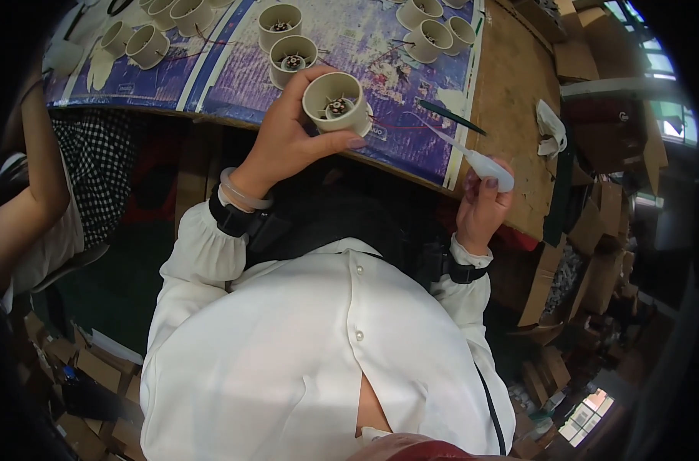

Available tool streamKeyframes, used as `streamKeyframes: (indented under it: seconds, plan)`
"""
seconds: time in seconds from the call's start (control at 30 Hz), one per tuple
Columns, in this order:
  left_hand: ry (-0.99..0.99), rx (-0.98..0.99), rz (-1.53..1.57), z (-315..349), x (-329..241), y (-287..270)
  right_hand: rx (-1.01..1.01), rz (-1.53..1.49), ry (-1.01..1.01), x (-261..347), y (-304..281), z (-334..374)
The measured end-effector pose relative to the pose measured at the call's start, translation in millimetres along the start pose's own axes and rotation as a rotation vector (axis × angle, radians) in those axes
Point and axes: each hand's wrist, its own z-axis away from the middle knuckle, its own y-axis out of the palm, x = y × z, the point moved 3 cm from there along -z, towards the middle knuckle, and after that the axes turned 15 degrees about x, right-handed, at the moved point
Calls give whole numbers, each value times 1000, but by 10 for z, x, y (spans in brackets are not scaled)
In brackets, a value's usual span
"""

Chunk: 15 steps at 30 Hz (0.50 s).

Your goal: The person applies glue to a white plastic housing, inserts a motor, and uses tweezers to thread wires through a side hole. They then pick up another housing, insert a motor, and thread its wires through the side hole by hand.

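Note:
My left hand (292, 138) is closed round a cream plastic cup-shaped housing (355, 117), tilted so its mouth faces me. Inside it sits a small motor-like core with copper-coloured windings (336, 108), and thin red and dark wires (399, 124) trail from its right side. On the right, my right hand (484, 203) pinches a translucent white squeeze dropper (488, 169), its long thin tip pointing up and left toward the housing, apart from it. A slim dark green tool (452, 117) lies on the table just beyond the dropper.
More cream housings (293, 58) stand along the far side of the table, some with wires. A purple printed sheet (234, 84) covers the tabletop. Crumpled white tissue (550, 129) lies at the right edge. Cardboard boxes (595, 215) crowd the right. Another person's arm (42, 177) is at the left.

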Motion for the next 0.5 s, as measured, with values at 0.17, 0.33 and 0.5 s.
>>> streamKeyframes:
  seconds: [0.17,0.33,0.5]
  plan:
    - [-13,28,83,3,68,-33,37,119,-14,32,73,-3]
    - [-37,30,75,-1,64,-27,30,187,-7,39,122,8]
    - [-32,29,61,-1,64,-20,84,224,5,50,150,4]
